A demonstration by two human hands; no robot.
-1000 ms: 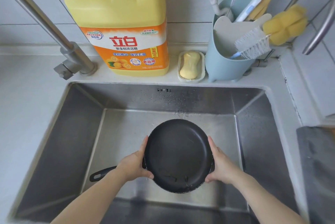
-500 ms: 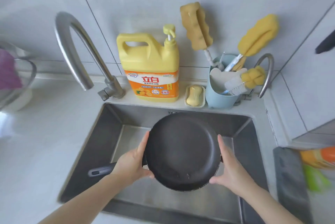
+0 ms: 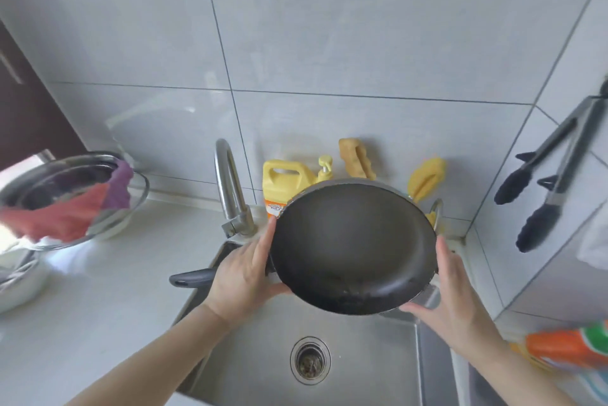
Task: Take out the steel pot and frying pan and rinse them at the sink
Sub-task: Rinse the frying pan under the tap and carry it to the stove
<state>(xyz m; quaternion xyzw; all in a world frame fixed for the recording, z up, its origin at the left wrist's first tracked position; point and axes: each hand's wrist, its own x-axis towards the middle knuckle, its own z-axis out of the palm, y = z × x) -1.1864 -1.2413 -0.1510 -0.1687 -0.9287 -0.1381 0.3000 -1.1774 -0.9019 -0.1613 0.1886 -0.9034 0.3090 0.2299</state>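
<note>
The black frying pan point(image 3: 352, 244) is held tilted above the steel sink point(image 3: 250, 369), its inside facing me and its dark handle point(image 3: 192, 278) sticking out to the left. My left hand point(image 3: 243, 274) grips the pan's left rim near the handle. My right hand point(image 3: 450, 293) holds the right rim, fingers fairly straight along the edge with the thumb below. A steel bowl-like vessel point(image 3: 128, 208) with red and purple cloths draped over it stands on the counter at the left; I cannot tell whether it is the steel pot.
The curved faucet point(image 3: 228, 188) rises at the sink's back left. Behind the pan stand a yellow detergent jug point(image 3: 283, 182) and yellow sponges point(image 3: 357, 158). Black tongs point(image 3: 543, 175) hang on the right wall. An orange bottle point(image 3: 569, 348) lies at the right. The drain point(image 3: 310, 360) is below the pan.
Both hands have lifted the pan up out of the sink basin, toward the back wall. My view has pulled back and up, showing more wall and counter.
</note>
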